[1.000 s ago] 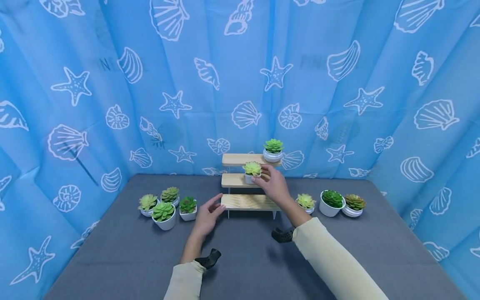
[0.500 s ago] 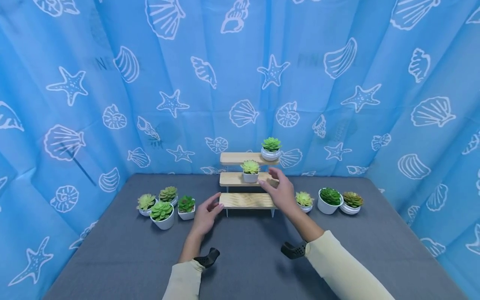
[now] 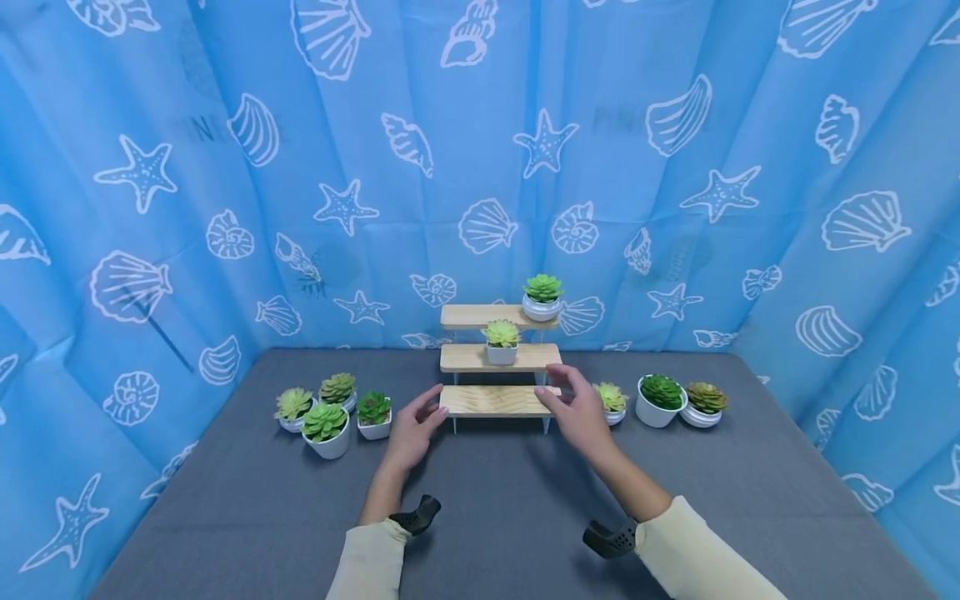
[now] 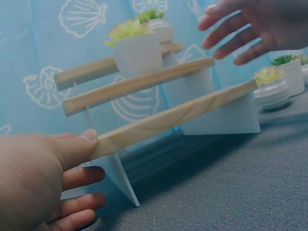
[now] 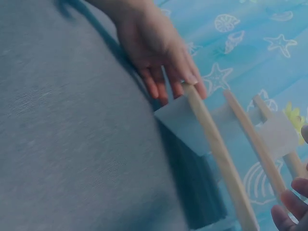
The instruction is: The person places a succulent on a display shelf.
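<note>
A three-tier wooden display stand (image 3: 495,402) with pale legs stands at the back of the table. My left hand (image 3: 409,432) pinches the left end of its lowest shelf, thumb (image 4: 89,137) against the wood. A light-green succulent in a square white pot (image 3: 501,343) sits on the middle shelf; a greener succulent in a round white pot (image 3: 542,298) stands at the top shelf's right end. My right hand (image 3: 583,410), fingers loosely bent and holding nothing, hovers by the lowest shelf's right end. Whether it touches the wood I cannot tell.
Several potted succulents (image 3: 326,429) cluster left of the stand. To its right are a pale-green one (image 3: 611,400), partly behind my right hand, a dark-green one (image 3: 660,400) and a brownish one (image 3: 703,404). A blue shell-patterned curtain (image 3: 420,200) hangs behind the grey-covered table (image 3: 480,533).
My right hand has let go of the square-potted succulent on the middle shelf and drawn back, down and to the right. My left hand has stayed on the lowest shelf's end.
</note>
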{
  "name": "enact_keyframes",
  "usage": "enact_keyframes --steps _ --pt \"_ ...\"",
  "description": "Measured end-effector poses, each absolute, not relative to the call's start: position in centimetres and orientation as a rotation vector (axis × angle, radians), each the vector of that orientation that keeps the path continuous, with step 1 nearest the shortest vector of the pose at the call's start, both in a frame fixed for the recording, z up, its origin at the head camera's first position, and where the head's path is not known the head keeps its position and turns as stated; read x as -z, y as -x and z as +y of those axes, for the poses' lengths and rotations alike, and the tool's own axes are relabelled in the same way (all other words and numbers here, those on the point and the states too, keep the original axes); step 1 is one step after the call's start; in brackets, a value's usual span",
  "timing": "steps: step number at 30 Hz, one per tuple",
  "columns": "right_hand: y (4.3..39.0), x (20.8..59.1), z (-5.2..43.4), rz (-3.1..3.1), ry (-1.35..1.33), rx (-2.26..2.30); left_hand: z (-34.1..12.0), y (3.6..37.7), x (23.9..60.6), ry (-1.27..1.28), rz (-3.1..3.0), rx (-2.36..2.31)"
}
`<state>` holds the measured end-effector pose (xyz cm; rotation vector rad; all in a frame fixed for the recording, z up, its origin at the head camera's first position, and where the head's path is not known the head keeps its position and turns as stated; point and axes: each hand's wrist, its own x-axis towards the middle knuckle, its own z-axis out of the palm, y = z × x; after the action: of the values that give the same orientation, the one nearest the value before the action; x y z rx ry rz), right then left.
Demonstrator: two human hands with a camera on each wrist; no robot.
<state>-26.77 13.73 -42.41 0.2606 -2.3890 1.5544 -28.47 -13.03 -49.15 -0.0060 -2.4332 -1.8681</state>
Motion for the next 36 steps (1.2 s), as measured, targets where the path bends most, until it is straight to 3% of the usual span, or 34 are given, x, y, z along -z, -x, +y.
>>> enact_keyframes --steps 23,36 --pt "24.5 44.8 19.4 -2.546 -0.135 -1.527 -13.0 28.4 49.2 0.037 -2.422 1.869" --pt "24.3 45.4 22.0 -2.562 -0.081 -1.034 -13.0 28.4 49.2 0.043 -2.424 1.859"
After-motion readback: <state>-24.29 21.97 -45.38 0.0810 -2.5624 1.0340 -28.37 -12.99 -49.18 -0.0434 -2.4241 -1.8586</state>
